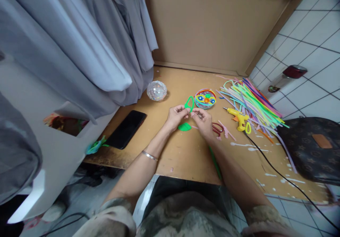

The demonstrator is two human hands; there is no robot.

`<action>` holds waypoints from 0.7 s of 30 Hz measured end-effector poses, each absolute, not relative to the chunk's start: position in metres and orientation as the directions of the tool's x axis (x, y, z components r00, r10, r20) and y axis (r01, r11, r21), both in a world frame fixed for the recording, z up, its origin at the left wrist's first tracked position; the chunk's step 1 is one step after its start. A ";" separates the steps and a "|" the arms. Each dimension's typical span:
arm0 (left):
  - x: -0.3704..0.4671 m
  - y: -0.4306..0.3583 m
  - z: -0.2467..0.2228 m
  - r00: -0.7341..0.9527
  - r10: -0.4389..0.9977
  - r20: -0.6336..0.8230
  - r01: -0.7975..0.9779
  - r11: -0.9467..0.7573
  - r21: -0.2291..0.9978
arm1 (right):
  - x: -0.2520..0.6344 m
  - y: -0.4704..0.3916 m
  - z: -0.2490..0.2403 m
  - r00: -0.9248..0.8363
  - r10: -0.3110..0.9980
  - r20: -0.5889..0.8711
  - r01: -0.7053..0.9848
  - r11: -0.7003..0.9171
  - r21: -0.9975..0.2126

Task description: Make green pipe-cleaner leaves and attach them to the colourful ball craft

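Observation:
A green pipe cleaner (193, 103), bent into a pointed loop, is held between my two hands over the table. My left hand (177, 116) pinches its lower left side between thumb and fingers. From the other side, my right hand (202, 119) has its fingertips closed on the loop's lower right. A green leaf-shaped piece (184, 127) lies on the table just below my hands. Scissors with dark red handles (218, 125) lie partly hidden behind my right wrist. Beyond my hands sits a clear ball decorated with coloured pipe cleaners (205, 99), which form a face-like pattern.
A clear faceted ball (157, 91) and a black phone (126, 129) are on the left. At right lie a yellow glue gun (240, 119) with a black cord, a pile of coloured pipe cleaners (255, 102) and a dark patterned bag (310, 148). Grey curtain fabric (106, 46) hangs at left.

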State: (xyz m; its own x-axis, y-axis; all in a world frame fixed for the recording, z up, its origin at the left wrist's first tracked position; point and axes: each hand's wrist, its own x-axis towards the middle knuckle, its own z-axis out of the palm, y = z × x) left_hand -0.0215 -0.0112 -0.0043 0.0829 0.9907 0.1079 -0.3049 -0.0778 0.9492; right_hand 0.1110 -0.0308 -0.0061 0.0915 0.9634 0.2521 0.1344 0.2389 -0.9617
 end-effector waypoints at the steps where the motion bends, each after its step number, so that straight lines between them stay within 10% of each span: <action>1: -0.022 -0.011 -0.004 0.084 0.990 0.109 -0.307 -0.079 0.948 | 0.110 -0.031 -0.006 0.099 0.963 0.252 0.134 0.238 -0.962; 21: -0.022 -0.012 -0.006 0.099 0.989 0.110 -0.265 -0.081 0.961 | 0.121 -0.021 -0.006 0.053 0.955 0.293 0.160 0.281 -0.946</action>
